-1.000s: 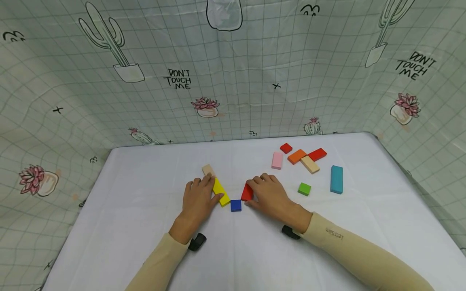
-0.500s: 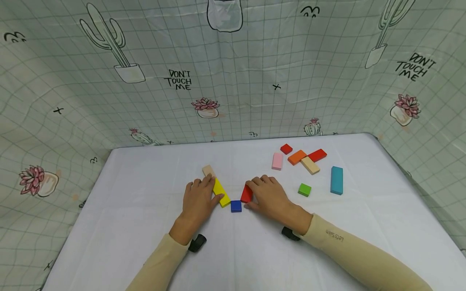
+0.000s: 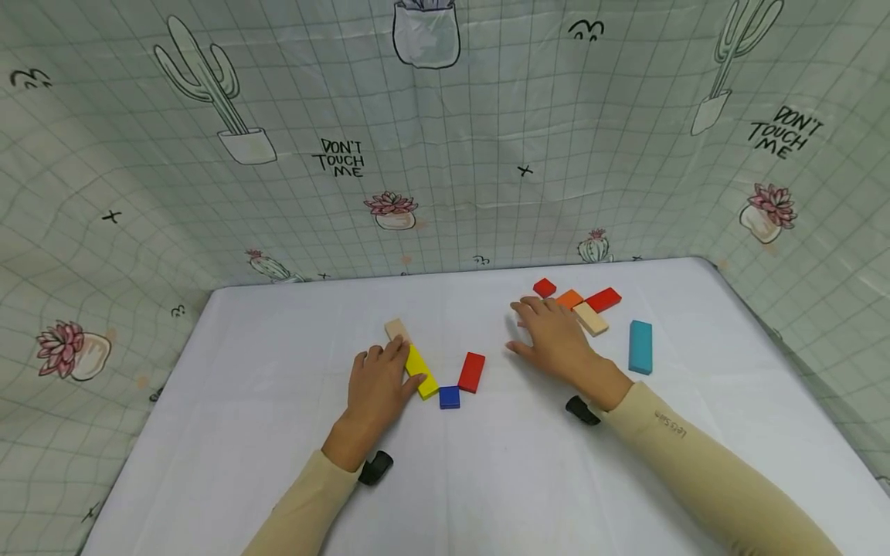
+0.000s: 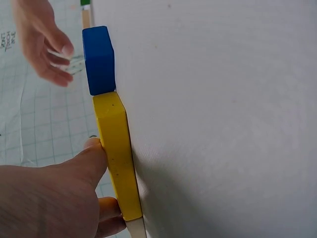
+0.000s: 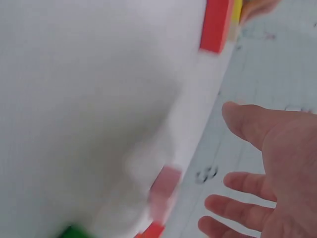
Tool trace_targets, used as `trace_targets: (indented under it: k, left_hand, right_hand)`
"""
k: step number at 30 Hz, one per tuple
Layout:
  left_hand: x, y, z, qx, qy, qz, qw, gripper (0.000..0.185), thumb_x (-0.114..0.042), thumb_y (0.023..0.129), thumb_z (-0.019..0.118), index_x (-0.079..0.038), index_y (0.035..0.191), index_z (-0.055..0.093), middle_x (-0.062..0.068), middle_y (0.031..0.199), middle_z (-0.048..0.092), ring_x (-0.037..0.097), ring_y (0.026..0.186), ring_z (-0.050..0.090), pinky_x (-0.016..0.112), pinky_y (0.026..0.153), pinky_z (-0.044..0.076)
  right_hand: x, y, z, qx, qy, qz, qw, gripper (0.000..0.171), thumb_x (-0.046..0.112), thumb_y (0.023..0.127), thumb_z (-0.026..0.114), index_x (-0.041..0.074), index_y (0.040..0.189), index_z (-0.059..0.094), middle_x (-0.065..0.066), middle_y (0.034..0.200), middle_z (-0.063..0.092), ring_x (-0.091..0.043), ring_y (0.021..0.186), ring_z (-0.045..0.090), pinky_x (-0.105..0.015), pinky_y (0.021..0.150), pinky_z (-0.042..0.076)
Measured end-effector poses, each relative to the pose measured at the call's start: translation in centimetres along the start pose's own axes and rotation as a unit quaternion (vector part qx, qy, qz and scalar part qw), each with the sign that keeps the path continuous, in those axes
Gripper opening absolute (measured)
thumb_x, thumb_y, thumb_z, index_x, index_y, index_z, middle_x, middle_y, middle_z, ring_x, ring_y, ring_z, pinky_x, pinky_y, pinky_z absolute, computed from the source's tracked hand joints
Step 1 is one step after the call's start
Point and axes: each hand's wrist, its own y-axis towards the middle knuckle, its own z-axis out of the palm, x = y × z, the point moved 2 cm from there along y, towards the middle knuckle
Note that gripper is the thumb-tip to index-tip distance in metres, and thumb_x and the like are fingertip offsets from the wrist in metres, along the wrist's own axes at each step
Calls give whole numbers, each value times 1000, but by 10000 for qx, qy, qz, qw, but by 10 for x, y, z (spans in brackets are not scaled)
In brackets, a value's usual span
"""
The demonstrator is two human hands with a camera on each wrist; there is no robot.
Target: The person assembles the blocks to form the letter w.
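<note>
Left hand [image 3: 375, 382] steadying yellow block [image 3: 422, 371] at frame centre; right hand [image 3: 556, 344] spread, empty, over pink block [image 5: 166, 191]. Best gripped by its long sides, neighbours undisturbed.

Matt painted wooden yellow block [image 4: 116, 158] on smooth white cloth-covered table [image 3: 278, 432]

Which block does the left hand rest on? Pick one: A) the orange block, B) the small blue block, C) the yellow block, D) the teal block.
C: the left hand has its fingers laid along the yellow block, while the small blue block at that block's near end lies untouched.
</note>
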Motion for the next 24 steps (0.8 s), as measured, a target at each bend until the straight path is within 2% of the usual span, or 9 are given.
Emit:
trace_targets:
  k: [9,15,24]
  left_hand:
    - [0,0,0,7,-63,-46,10000,64,-39,97,77,-3,148,61,15,152,59,38,128,58,56,113,44]
    - [-1,0,0,-16,-59,-34,10000,65,-39,97,77,-3,148,61,15,151,59,37,127,59,56,113,44]
    - [0,0,1,-93,-65,3,9999,64,-39,98,77,-2,148,61,15,151,59,37,126,59,56,112,44]
  right_hand:
    - [-33,10,2,0,102,104,9999,64,23,95,78,-4,148,55,-25,149,56,-48,136,50,-62,119,37]
    - [-39,14,2,150,-25,175,9997,64,23,95,78,-4,148,55,-25,150,56,-49,135,50,-63,116,40]
    - [-40,19,6,231,-126,128,9996,59,22,96,78,0,147,58,-23,149,58,-47,132,52,-63,117,38]
